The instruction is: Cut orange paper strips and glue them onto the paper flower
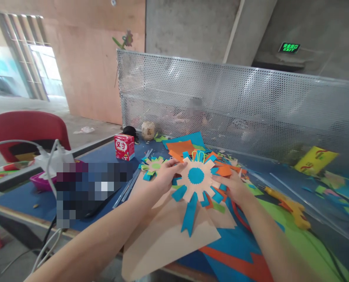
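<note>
Both my hands hold up a paper rosette (196, 180) just above the table: a beige star-shaped piece with a blue toothed disc in its middle, blue strips fanning out and a long blue ribbon tail hanging down. My left hand (164, 176) pinches its left edge, thumb on top. My right hand (233, 186) grips its right edge, fingers curled under. Beneath it lies a large beige sheet (165, 239). A smaller green-centred rosette (154, 166) lies flat just left of my left hand.
Orange, blue and green paper sheets and scraps (182, 147) cover the blue table. A yellow glue gun (289, 207) lies right, a red carton (124, 147) and round jar (148, 130) back left. A perforated metal screen (239, 105) closes the far edge. A red chair (27, 131) stands left.
</note>
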Demonstrator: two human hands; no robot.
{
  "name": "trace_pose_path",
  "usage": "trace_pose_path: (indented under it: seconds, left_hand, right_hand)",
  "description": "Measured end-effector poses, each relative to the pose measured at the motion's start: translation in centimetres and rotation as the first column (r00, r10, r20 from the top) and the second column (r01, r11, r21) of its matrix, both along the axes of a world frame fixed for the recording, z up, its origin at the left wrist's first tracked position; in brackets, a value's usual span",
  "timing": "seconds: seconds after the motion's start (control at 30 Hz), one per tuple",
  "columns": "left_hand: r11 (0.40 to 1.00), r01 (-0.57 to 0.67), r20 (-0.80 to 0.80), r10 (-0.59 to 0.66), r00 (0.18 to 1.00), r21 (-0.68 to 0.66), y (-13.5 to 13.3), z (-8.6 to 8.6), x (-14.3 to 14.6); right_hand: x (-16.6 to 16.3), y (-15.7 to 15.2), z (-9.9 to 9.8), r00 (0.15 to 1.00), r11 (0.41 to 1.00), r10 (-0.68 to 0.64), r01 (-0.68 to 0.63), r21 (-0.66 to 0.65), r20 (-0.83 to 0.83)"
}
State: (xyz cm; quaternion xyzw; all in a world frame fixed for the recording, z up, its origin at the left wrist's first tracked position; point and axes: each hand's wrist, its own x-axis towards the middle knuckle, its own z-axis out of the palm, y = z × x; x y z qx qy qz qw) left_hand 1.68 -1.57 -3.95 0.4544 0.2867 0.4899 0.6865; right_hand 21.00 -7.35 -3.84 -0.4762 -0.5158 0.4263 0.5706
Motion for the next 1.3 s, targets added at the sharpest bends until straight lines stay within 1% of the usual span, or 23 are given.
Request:
trace_pose_path:
  seconds: [0.1,0.2,0.33,0.47,0.67,0.8,0.93,1.0,1.13,1.23,1.3]
  left_hand:
    - [0.999,0.027,0.014,-0.027,1.0,0.034,0.2,-0.3,0.0]
    - [1.0,0.011,0.024,-0.011,1.0,0.018,0.3,-0.5,-0.1]
    - [0.999,-0.03,0.076,0.032,0.997,-0.026,0.5,-0.4,-0.1]
    - [0.998,-0.048,0.098,0.053,0.994,-0.045,0.6,-0.2,0.0]
    - [0.996,-0.032,0.117,0.041,0.992,-0.079,0.9,-0.4,0.2]
    - [0.997,-0.031,0.115,0.04,0.993,-0.077,1.1,-0.6,0.1]
    - [0.996,-0.043,0.09,0.05,0.995,-0.076,1.3,-0.9,0.0]
    - [0.996,-0.052,0.082,0.058,0.995,-0.076,1.3,-0.9,0.0]
    - [0.996,-0.057,0.069,0.062,0.996,-0.07,1.1,-0.8,0.1]
    - [0.997,-0.041,0.066,0.045,0.997,-0.059,1.0,-0.8,0.2]
    - [0.998,-0.038,0.071,0.042,0.997,-0.056,1.0,-0.8,0.2]
  right_hand:
    - [-0.1,0.0,0.2,0.995,0.999,0.034,-0.036,-0.016,-0.095]
    - [0.1,0.3,0.3,0.985,0.997,0.064,-0.071,-0.035,-0.163]
    - [0.8,0.7,0.0,0.983,0.992,0.119,-0.123,-0.025,-0.138]
    - [1.5,1.1,-0.4,0.994,0.997,0.072,-0.073,-0.014,-0.088]
    - [1.6,1.1,-0.1,0.99,0.999,0.035,-0.035,0.006,-0.138]
    - [1.5,0.9,0.4,0.976,1.0,0.022,-0.021,0.01,-0.216]
    - [1.5,0.5,0.8,0.959,0.997,0.056,-0.067,-0.033,-0.277]
    - [1.4,0.4,0.9,0.963,0.995,0.082,-0.096,-0.041,-0.258]
    - [1.4,0.3,0.9,0.973,0.994,0.103,-0.11,-0.024,-0.204]
    - [1.7,0.4,0.7,0.958,0.991,0.124,-0.134,-0.019,-0.259]
    - [2.0,0.4,0.8,0.945,0.991,0.114,-0.129,-0.027,-0.306]
